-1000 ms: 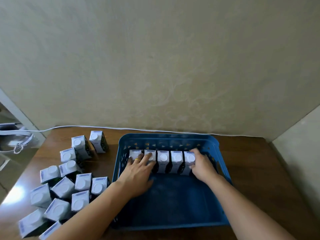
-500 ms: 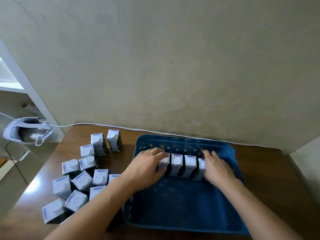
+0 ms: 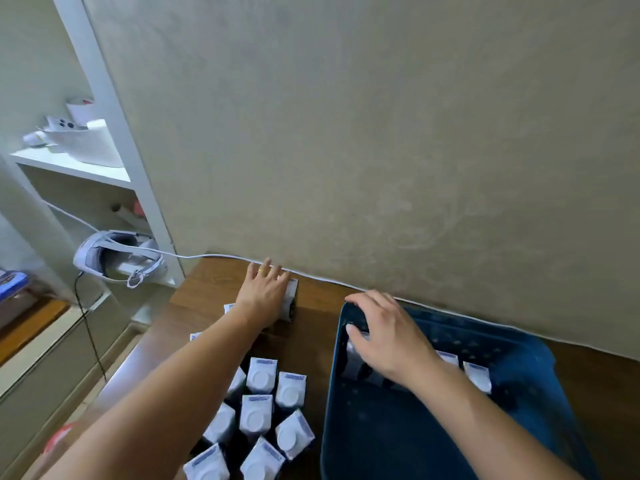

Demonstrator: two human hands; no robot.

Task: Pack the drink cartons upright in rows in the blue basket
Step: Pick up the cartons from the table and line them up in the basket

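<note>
The blue basket (image 3: 331,393) stands on the right of the wooden table (image 3: 207,292). A row of white drink cartons (image 3: 478,375) stands upright along its back wall, partly hidden by my arm. My right hand (image 3: 388,337) rests on the left end of that row, fingers spread toward the rim. My left hand (image 3: 263,292) reaches to the back left of the table and lies on a loose carton (image 3: 291,299) near the wall, fingers fairly straight. Several more loose cartons (image 3: 258,415) stand in a cluster left of the basket.
The wall rises right behind the table, with a white cable (image 3: 214,256) along its foot. A white headset (image 3: 114,258) lies on a low shelf to the left, under a white shelf unit (image 3: 72,162). The table's left edge drops to the floor.
My left hand left the basket and moved to the cartons at the back left of the table. My right hand slid to the left end of the row. The view turned left.
</note>
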